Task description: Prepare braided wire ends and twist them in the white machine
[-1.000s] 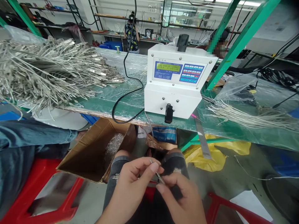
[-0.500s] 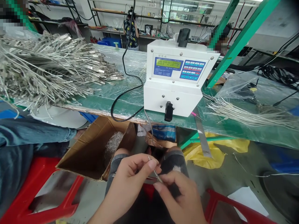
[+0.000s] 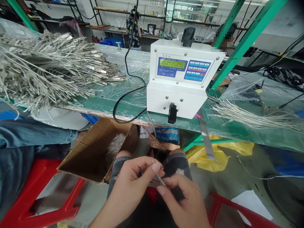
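Over my lap, both hands hold one thin, whitish cable (image 3: 159, 176). My left hand (image 3: 135, 180) pinches its upper end between thumb and forefinger. Lower down, the fingertips of my right hand (image 3: 181, 196) close on the other end of the short visible stretch. The rest of the cable is hidden by my hands. Beyond them, on the bench edge, stands a white machine (image 3: 177, 88) with a small display, a blue keypad and a black chuck (image 3: 172, 113) at its front.
A large heap of silvery cables (image 3: 59, 66) covers the bench's left side; a smaller cable bundle (image 3: 256, 115) lies right. Below are an open cardboard box (image 3: 87, 155), a yellow bag (image 3: 209, 158) and a red stool (image 3: 40, 190). A metal ruler (image 3: 207, 139) overhangs the bench edge.
The view has shifted very slightly. My hands keep the same grip on the cable, with hardly any movement.
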A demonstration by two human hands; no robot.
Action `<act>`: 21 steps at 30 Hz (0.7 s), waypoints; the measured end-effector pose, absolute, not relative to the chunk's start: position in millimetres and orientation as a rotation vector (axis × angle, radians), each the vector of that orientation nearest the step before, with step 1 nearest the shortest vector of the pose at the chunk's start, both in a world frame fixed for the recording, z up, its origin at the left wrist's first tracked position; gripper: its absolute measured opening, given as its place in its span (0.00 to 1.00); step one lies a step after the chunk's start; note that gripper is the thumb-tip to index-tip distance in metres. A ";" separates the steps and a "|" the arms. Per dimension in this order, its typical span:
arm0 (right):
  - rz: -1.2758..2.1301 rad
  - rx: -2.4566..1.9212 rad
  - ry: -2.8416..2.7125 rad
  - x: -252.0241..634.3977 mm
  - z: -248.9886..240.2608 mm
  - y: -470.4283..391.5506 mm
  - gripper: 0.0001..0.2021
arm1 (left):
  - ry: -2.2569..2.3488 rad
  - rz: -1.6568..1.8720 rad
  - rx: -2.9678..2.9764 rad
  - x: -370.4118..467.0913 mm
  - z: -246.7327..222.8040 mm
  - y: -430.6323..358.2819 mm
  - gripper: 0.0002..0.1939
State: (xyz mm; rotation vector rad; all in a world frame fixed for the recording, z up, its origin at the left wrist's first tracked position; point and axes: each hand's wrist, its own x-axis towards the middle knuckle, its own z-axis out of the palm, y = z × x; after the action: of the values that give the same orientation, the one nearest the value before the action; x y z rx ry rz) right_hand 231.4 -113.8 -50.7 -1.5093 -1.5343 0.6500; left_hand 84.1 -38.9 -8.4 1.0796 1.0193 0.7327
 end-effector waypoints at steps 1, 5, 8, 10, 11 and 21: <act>0.648 -1.506 -1.542 231.5 -51.1 -113.8 0.08 | 1.019 0.728 1.081 84.1 -8.3 -38.7 0.14; 0.646 -1.500 -1.563 232.1 -51.6 -113.5 0.07 | 0.993 0.735 1.062 84.6 -8.4 -39.0 0.15; 0.667 -1.517 -1.515 231.4 -50.8 -112.4 0.07 | 0.998 0.773 1.017 86.6 -11.7 -40.7 0.13; 0.680 -1.535 -1.430 230.2 -50.0 -110.9 0.06 | 1.009 0.804 0.943 88.9 -16.3 -42.9 0.10; 0.692 -1.538 -1.374 229.5 -49.6 -109.9 0.06 | 1.001 0.813 0.904 90.5 -19.1 -44.4 0.11; 0.576 -1.494 -1.353 233.0 -51.3 -105.5 0.04 | 0.952 0.757 0.801 110.3 -37.2 -60.1 0.12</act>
State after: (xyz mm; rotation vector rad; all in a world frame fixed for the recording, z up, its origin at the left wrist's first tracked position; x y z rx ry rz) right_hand 233.0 -105.5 -51.3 -1.4935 -1.3528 0.5763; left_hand 110.3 -60.1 -37.2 0.8007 0.9517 0.7568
